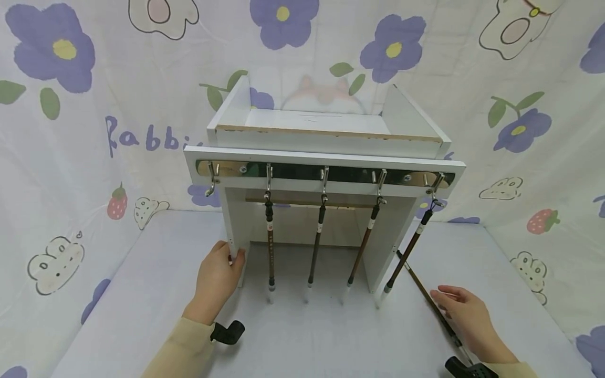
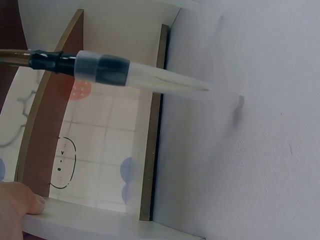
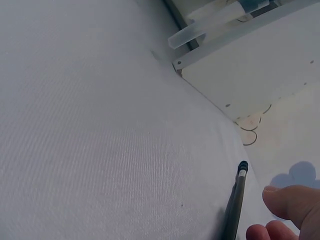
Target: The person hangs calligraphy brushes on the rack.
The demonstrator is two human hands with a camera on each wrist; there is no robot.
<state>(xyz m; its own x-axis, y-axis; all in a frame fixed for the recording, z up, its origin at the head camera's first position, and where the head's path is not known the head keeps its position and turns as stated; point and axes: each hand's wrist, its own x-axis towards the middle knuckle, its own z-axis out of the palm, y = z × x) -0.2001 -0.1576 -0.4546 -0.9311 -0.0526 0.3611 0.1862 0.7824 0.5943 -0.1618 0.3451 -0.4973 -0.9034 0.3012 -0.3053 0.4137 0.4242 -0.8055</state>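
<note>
A white rack [image 1: 326, 156] with a metal hook strip along its front stands on the table. My left hand [image 1: 216, 281] grips the edge of its left side panel [image 1: 235, 220]; in the left wrist view my thumb [image 2: 34, 202] lies against the white panel. Several calligraphy brushes hang by their loops from the hooks, tips down, among them a far-left brush [image 1: 270, 241] and a far-right brush [image 1: 408, 249]. Another calligraphy brush [image 1: 427, 299] lies on the table right of the rack. Beside it hovers my right hand [image 1: 468, 317], fingers loosely bent around nothing.
The leftmost hook [image 1: 210, 181] is bare. On top of the rack is an open tray [image 1: 326, 142] with raised sides. A white cloth covers the table [image 1: 302, 341], and a flower-printed curtain [image 1: 156, 94] hangs behind and at both sides.
</note>
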